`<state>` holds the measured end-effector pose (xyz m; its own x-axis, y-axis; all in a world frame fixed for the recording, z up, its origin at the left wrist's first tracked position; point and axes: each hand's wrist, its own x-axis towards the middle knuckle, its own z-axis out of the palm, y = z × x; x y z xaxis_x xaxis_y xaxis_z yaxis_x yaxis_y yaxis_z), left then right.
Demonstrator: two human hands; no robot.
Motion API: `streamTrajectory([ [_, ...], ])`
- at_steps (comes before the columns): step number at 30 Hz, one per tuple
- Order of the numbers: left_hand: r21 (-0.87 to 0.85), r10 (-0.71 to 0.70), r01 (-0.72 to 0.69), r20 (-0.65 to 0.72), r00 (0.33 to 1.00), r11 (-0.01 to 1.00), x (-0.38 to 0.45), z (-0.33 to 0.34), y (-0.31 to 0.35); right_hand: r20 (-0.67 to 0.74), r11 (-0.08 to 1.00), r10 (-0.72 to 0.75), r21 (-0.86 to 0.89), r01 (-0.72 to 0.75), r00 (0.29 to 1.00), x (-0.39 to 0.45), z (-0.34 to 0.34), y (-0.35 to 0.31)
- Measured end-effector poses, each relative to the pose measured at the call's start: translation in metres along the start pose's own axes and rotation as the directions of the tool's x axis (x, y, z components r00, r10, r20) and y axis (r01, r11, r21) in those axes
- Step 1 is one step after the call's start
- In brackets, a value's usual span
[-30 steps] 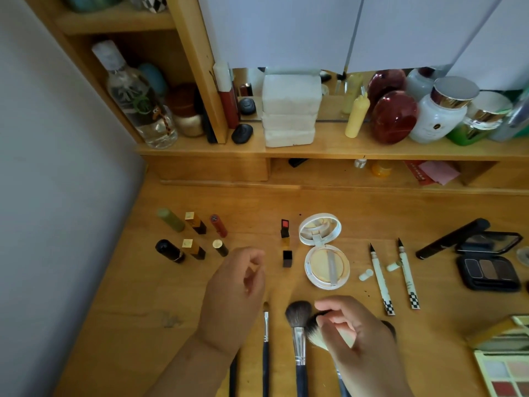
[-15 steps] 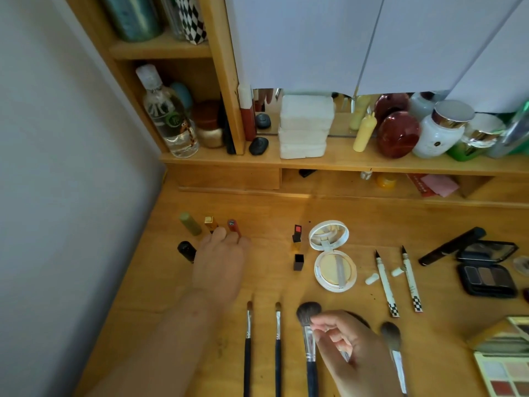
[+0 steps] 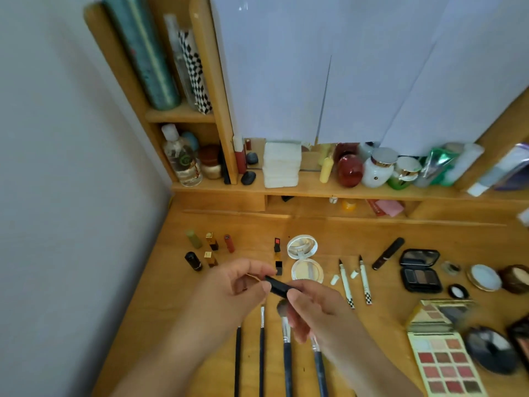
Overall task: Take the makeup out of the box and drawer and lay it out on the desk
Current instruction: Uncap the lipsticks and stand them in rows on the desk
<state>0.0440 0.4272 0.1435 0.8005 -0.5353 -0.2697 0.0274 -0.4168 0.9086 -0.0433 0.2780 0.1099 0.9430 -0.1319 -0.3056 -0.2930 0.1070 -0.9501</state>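
Above the desk [image 3: 171, 282], my left hand [image 3: 237, 287] and my right hand [image 3: 312, 308] hold one small black lipstick tube [image 3: 279, 286] between them. My left fingers pinch its gold end and my right fingers pinch the black end. Several lipsticks [image 3: 211, 241] stand in rows at the left. An open lipstick [image 3: 277, 245] and its cap [image 3: 278, 267] lie beside an open cushion compact [image 3: 305, 259]. Several makeup brushes [image 3: 261, 353] lie in a row under my hands.
Two eyeliner pens [image 3: 346, 285], a mascara [image 3: 388, 253], an open eyeshadow compact [image 3: 419, 270], small jars [image 3: 485, 277] and a large palette [image 3: 443, 348] fill the right of the desk. A shelf [image 3: 315, 186] with bottles and jars runs along the back. A wall [image 3: 71, 196] bounds the left.
My left hand reached into the lipstick rows, took a black and gold tube and lifted it. My right hand left the brushes and came up to pinch the tube's other end.
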Motion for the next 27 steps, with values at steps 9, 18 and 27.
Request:
streamTrajectory([
  [9,-0.24,0.194,-0.179,0.04,0.98,0.954,-0.068,0.01,0.067,0.097,0.97,-0.096,0.232,0.071,0.991,-0.066,-0.015,-0.07],
  [18,-0.548,0.1,-0.282,-0.337,0.936,0.787,-0.075,-0.01,0.086,0.085,0.914,-0.165,0.388,0.119,0.983,-0.085,-0.055,-0.093],
  [27,-0.7,-0.031,-0.022,-0.063,0.998,0.714,-0.074,0.051,0.095,0.26,0.639,-0.036,0.748,-0.178,0.965,-0.084,-0.064,-0.08],
])
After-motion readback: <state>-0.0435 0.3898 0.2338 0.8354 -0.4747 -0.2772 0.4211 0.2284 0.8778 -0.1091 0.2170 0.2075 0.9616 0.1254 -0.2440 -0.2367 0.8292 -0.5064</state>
